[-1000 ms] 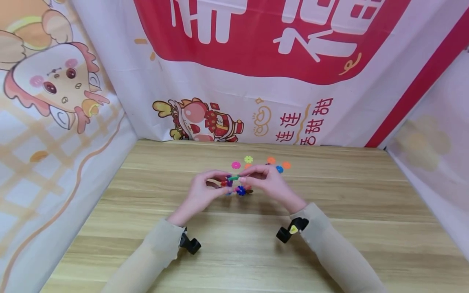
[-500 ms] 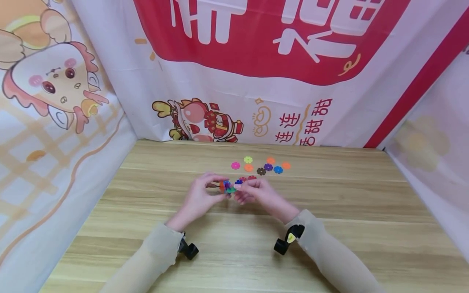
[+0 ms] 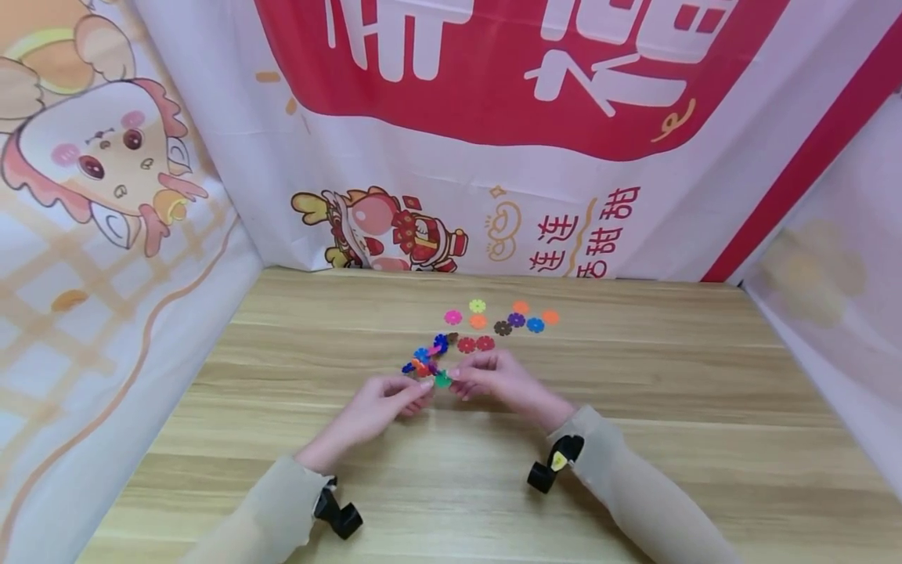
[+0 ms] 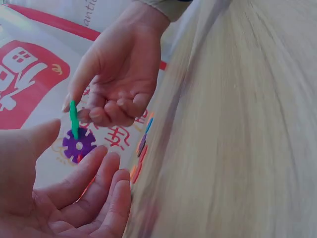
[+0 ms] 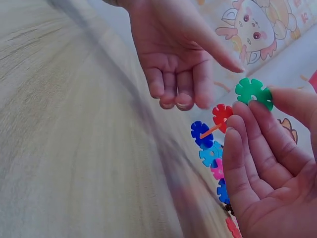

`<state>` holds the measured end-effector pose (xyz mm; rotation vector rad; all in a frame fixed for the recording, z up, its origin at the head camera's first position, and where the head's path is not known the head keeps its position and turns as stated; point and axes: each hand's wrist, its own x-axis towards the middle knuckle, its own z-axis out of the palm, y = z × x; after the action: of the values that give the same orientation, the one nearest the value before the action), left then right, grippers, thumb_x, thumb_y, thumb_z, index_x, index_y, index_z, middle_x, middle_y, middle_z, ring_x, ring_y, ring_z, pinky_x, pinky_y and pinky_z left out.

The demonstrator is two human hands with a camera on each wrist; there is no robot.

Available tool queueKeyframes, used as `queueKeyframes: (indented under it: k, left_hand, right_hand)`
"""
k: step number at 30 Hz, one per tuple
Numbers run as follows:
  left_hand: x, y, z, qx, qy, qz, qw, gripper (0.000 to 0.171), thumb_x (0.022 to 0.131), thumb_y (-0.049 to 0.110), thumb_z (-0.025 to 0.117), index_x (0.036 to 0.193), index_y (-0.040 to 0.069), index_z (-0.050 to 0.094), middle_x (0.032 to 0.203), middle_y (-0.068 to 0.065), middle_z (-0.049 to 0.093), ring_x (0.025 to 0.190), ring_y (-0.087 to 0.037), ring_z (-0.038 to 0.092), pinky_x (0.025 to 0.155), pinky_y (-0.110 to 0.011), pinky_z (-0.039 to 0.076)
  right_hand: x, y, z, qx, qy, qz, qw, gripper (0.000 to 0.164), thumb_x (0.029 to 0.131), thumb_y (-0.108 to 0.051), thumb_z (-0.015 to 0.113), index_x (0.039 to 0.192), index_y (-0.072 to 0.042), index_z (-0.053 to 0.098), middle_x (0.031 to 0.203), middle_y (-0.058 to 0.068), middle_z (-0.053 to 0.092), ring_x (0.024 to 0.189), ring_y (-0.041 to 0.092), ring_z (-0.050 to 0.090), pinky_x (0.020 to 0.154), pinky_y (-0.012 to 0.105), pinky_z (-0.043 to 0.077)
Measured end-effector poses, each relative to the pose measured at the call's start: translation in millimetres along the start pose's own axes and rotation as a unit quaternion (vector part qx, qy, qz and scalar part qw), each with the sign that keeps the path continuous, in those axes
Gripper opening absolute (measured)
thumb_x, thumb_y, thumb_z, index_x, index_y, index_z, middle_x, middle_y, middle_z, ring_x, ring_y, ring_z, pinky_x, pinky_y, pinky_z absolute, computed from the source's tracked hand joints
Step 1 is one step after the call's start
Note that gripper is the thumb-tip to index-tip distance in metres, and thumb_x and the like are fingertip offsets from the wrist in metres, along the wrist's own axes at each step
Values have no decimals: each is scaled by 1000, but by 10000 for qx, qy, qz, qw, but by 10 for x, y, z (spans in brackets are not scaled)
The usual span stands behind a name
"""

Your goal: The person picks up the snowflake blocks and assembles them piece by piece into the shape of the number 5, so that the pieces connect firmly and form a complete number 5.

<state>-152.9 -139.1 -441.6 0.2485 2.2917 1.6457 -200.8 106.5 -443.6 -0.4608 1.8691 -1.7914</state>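
Observation:
In the head view my right hand [image 3: 509,385] pinches a green notched plastic disc [image 3: 442,380] between thumb and fingers. The right wrist view shows the same green disc [image 5: 253,92] face on. Linked to it is a purple notched disc [image 4: 79,145], seen in the left wrist view. A chain of interlocked discs [image 3: 421,355] in red, orange, blue, pink and brown trails away behind the fingers. My left hand [image 3: 380,405] is close beside the green disc, apart from it, fingers loosely bent and thumb stretched out. Part of the chain is hidden by the right fingers.
Several loose notched discs lie on the wooden table [image 3: 634,407] beyond the hands, among them a pink one [image 3: 453,317], a yellow one [image 3: 478,305], a red one [image 3: 467,345] and a blue one [image 3: 535,325]. Printed cloth [image 3: 423,133] hangs behind the table.
My left hand has let go of the chain and drawn back toward the lower left. The chain now stretches out in view, while my right hand keeps near the same spot with the green disc.

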Motion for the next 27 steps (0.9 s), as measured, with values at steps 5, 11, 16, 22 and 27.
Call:
queueKeyframes:
  k: [5, 11, 16, 22, 27]
  left_hand:
    - [75, -28, 86, -586, 180, -300, 9977, 44, 101, 37, 64, 115, -4, 70, 104, -14, 72, 96, -28, 69, 87, -39, 58]
    - [123, -65, 114, -1029, 461, -634, 9916, 33, 98, 22, 70, 117, -5, 68, 105, -14, 72, 96, -27, 69, 86, -37, 58]
    - [131, -104, 74, -1470, 389, -684, 9860, 34, 99, 15, 67, 122, -10, 63, 105, -19, 72, 94, -27, 71, 85, -36, 59]
    - [128, -173, -23, -1962, 358, -967, 9751, 31, 104, 9, 58, 127, -12, 55, 103, -21, 73, 83, -21, 72, 77, -32, 61]
    - [135, -193, -75, -2139, 300, -1181, 9692, 36, 102, 7, 62, 130, -12, 50, 106, -21, 72, 86, -21, 72, 78, -31, 60]
  right_hand:
    - [32, 54, 37, -376, -146, 61, 9992, 26, 97, -27, 73, 106, -3, 75, 103, 24, 71, 87, 32, 70, 82, 40, 60]
    - [65, 80, 54, -581, -201, -37, 9981, 23, 99, -22, 70, 107, -1, 75, 101, 22, 73, 86, 32, 69, 82, 42, 60]
    - [83, 76, -32, -1047, -120, -40, 9944, 28, 99, -24, 70, 114, -1, 73, 101, 15, 74, 86, 28, 70, 80, 41, 60]
    - [161, 56, -339, -1883, 737, -25, 9793, 23, 96, -25, 75, 110, -7, 76, 96, 5, 73, 83, 26, 68, 72, 37, 58]
    - [353, 36, -514, -2564, 1270, -110, 9581, 16, 93, -24, 79, 105, -13, 79, 96, -1, 72, 84, 23, 66, 71, 36, 56]
